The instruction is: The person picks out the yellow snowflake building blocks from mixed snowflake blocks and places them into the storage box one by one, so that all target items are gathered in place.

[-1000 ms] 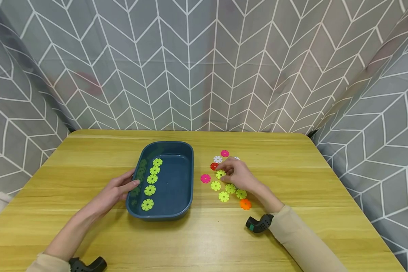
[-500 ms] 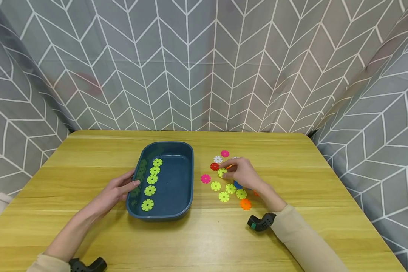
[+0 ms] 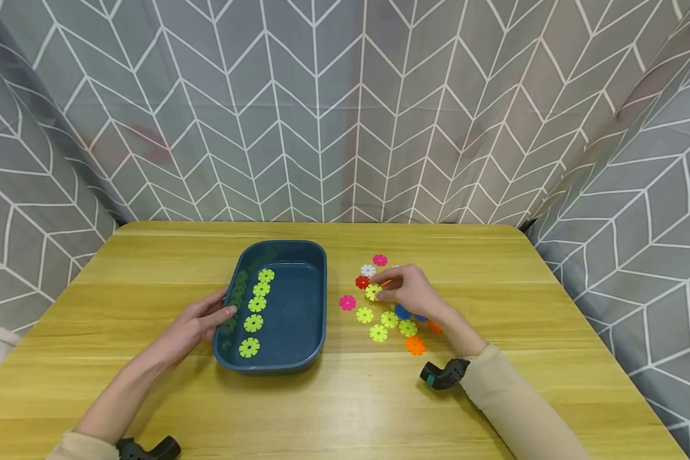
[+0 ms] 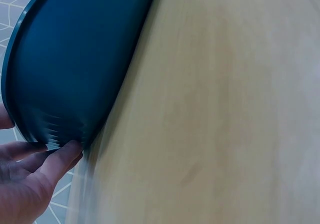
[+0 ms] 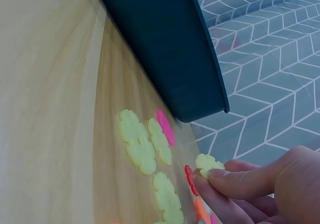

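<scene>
My left hand [image 3: 208, 314] grips the left wall of a dark blue plastic tub [image 3: 296, 369], thumb over the rim. In the left wrist view the fingers [image 4: 61, 160] press against the tub's outer side [image 4: 75, 58]. Five-odd is hard to count, so several yellow-green notched discs [image 3: 250, 347] form a line along the tub's floor. Between thumb and fingertips, my right hand [image 3: 408, 291] pinches a yellow-green notched disc [image 5: 209, 164], held off the table beside a red disc [image 3: 362, 282]. An orange disc is partly hidden under this hand.
Loose yellow-green discs [image 3: 378, 333], pink discs [image 3: 347, 303], a white disc [image 3: 368, 270], blue discs [image 3: 402, 312] and orange discs [image 3: 415, 346] lie on the wooden table [image 3: 345, 409], right of the tub. A patterned grey curtain [image 3: 333, 128] hangs behind the table.
My right hand has taken hold of the yellow-green disc and lifted it slightly, shifting a little right and uncovering blue and orange discs. The left hand and tub stay put.
</scene>
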`<control>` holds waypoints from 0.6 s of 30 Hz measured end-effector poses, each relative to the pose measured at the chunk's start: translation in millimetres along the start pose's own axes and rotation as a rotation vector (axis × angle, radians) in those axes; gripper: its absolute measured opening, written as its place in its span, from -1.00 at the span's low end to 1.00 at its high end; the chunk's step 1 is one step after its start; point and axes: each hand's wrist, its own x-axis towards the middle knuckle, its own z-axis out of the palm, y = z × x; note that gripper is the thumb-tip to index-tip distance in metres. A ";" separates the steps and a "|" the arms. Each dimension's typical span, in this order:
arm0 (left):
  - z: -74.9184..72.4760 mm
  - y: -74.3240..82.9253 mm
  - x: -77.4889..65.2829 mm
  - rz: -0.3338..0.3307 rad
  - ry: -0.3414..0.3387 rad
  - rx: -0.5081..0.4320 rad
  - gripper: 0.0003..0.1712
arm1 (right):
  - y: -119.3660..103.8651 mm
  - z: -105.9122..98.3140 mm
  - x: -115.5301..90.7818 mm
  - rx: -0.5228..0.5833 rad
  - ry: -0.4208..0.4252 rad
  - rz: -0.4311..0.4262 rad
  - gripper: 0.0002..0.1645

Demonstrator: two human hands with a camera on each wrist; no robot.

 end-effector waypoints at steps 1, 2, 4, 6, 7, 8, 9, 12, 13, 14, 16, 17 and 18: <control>0.0 -0.1 -0.1 0.001 0.000 0.000 -0.15 | -0.4 -0.3 -0.2 0.006 -0.004 0.003 -0.65; 0.0 -0.2 -0.1 0.003 0.000 -0.001 -0.15 | -0.5 -0.4 0.0 0.013 -0.007 0.008 -0.64; -0.1 -0.4 -0.2 0.005 -0.001 -0.002 -0.15 | 0.1 -0.7 0.7 0.025 -0.015 0.012 -0.63; -0.2 -0.6 -0.3 0.005 -0.001 -0.003 -0.15 | -0.1 -0.8 1.2 0.038 -0.020 0.020 -0.63; -0.3 -0.7 -0.3 0.005 -0.002 -0.003 -0.15 | -0.2 -0.8 1.4 0.044 -0.020 0.027 -0.63; -0.4 -0.7 -0.3 0.004 -0.005 -0.004 -0.15 | -0.2 -0.8 1.6 0.051 -0.020 0.034 -0.63; -0.4 -0.7 -0.3 0.004 -0.006 -0.004 -0.15 | -0.5 -0.8 1.5 0.059 -0.021 0.039 -0.63; -0.3 -0.6 -0.2 0.001 -0.009 -0.001 -0.15 | -1.4 -0.5 0.9 0.079 -0.021 0.053 -0.63; -0.3 -0.6 -0.2 0.000 -0.010 0.001 -0.15 | -1.5 -0.5 0.9 0.083 -0.023 0.051 -0.63; -0.2 -0.6 -0.2 -0.001 -0.010 0.001 -0.15 | -1.6 -0.4 1.0 0.086 -0.024 0.050 -0.63; 0.0 -0.5 -0.4 -0.002 -0.008 0.003 -0.15 | -2.2 -0.5 0.7 0.092 -0.026 0.048 -0.63; 0.0 -0.6 -0.5 -0.001 -0.008 0.003 -0.15 | -2.5 -0.4 0.9 0.094 -0.027 0.050 -0.63; 0.0 -0.7 -0.6 0.001 -0.007 0.002 -0.15 | -2.8 -0.4 1.0 0.095 -0.028 0.052 -0.63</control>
